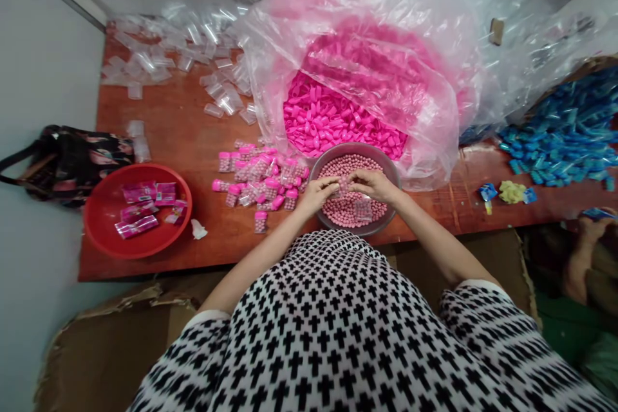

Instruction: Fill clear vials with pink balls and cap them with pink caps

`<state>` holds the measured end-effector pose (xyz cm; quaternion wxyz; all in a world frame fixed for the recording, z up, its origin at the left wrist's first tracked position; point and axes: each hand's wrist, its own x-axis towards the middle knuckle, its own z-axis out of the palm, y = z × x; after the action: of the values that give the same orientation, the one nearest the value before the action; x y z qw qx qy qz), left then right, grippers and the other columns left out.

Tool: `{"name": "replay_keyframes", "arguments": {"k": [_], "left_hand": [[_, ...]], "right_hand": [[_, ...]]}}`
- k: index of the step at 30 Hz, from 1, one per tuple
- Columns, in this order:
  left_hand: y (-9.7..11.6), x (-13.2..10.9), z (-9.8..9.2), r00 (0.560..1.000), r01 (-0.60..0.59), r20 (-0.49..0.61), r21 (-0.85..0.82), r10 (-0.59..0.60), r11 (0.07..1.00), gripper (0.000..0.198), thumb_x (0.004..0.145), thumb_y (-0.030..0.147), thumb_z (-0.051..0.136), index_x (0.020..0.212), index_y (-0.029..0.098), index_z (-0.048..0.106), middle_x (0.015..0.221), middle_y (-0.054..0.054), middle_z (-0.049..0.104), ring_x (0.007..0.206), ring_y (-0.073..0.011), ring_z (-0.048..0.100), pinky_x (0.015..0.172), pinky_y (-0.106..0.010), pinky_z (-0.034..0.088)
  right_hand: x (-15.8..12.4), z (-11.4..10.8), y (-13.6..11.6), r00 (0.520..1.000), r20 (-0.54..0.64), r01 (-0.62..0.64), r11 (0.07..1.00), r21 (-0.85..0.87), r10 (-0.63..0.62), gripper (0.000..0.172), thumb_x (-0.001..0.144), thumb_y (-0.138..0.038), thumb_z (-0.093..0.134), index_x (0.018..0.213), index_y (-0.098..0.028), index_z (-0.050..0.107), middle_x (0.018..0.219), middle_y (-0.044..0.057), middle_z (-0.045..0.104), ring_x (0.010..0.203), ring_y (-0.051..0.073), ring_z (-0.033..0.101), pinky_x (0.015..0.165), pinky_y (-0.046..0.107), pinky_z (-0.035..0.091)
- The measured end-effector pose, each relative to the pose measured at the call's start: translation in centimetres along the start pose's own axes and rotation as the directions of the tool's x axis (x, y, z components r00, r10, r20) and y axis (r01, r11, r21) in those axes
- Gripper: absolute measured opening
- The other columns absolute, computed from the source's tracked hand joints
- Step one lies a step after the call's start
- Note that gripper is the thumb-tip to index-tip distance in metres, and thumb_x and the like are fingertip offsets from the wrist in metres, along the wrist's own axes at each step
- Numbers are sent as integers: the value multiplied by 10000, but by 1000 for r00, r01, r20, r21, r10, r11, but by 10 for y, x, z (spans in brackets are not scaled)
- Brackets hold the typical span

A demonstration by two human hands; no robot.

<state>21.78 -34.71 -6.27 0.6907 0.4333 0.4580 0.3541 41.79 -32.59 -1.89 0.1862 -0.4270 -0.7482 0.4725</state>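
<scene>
Both hands meet over a grey bowl (396, 174) of small pink balls (352, 164). Between them is a small clear container (344, 185) with pink in it. My left hand (320, 194) is closed on its left side, fingertips pinching it. From the right, my right hand (374, 184) is closed on the same container, thumb and fingers near its end. Another clear container (363, 209) lies on the balls just below my right hand. Left of the bowl is a pile of filled containers with pink caps (265, 174).
Behind the bowl, a large plastic bag (434, 141) holds many pink caps (328, 119). Clear empty containers (222, 93) lie at the back left. A red basin (106, 238) with pink packets and a dark floral bag (72, 161) stand left. Blue pieces (570, 135) and a co-worker's hand (591, 228) are at right.
</scene>
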Motion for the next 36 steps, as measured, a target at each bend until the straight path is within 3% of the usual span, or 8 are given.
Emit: {"name": "replay_keyframes", "arguments": {"k": [4, 8, 13, 18, 21, 24, 31, 36], "left_hand": [[-2, 1, -2, 997, -71, 42, 102, 67, 992, 394, 682, 366, 705, 1026, 174, 701, 1099, -75, 687, 1002, -242, 629, 888, -388, 508], [-9, 5, -11, 994, -103, -24, 215, 111, 971, 344, 705, 361, 682, 1004, 190, 701, 1054, -62, 697, 1013, -235, 621, 942, -402, 470], [-13, 7, -18, 988, -65, -131, 136, 83, 989, 414, 679, 426, 684, 998, 162, 663, 999, -73, 695, 915, -208, 640, 857, -370, 516], [-7, 4, -12, 993, 4, -119, -61, -11, 998, 466, 649, 467, 700, 988, 160, 606, 914, -51, 691, 833, -180, 651, 794, -355, 547], [-6, 5, -11, 993, 40, -106, -133, -54, 990, 461, 635, 473, 711, 957, 164, 597, 900, -51, 692, 832, -187, 657, 779, -360, 556], [-7, 7, -13, 990, 40, -128, -158, -61, 987, 446, 638, 468, 712, 946, 163, 606, 911, -55, 694, 829, -188, 659, 775, -362, 561], [-8, 11, -18, 987, 6, -161, -120, -25, 993, 465, 671, 478, 690, 1005, 158, 649, 974, -71, 705, 912, -218, 658, 826, -384, 548], [-8, 16, -15, 983, -7, -184, -49, -2, 999, 485, 731, 482, 644, 1091, 157, 647, 1049, -78, 694, 904, -220, 663, 810, -383, 550]], "right_hand": [[-2, 8, 3, 997, 37, -67, 998, 19, 66, 234, 811, -399, 595, 907, -187, 609, 755, 0, 661, 646, 121, 593, 635, 224, 451], [-9, 16, 11, 986, 6, -167, 977, 130, 167, 261, 820, -444, 577, 901, -196, 587, 600, -42, 597, 529, 116, 572, 544, 218, 446], [-4, -5, 36, 978, -120, -194, 951, -240, 169, 290, 815, -383, 603, 1010, -173, 645, 962, 65, 694, 840, 165, 638, 774, 276, 473], [36, -57, 66, 868, -404, -480, 697, -534, 288, 321, 911, -249, 407, 1124, -162, 631, 1120, 108, 656, 1024, 215, 586, 887, 329, 432], [68, -75, 77, 849, -393, -526, 498, -690, 352, 371, 916, -186, 338, 1153, -121, 616, 1130, 166, 634, 1048, 256, 560, 866, 352, 423], [93, -78, 84, 834, -363, -532, 426, -732, 416, 398, 878, -86, 298, 1051, -44, 654, 1049, 236, 640, 1002, 293, 568, 840, 394, 421], [94, -92, 96, 814, -368, -574, 522, -631, 450, 320, 883, -240, 418, 1064, -104, 644, 1018, 170, 669, 969, 258, 589, 845, 355, 432], [63, -99, 70, 743, -612, -564, 745, -357, 270, 420, 855, -462, 476, 1069, -133, 628, 1010, 128, 678, 943, 256, 608, 844, 381, 449]]}}
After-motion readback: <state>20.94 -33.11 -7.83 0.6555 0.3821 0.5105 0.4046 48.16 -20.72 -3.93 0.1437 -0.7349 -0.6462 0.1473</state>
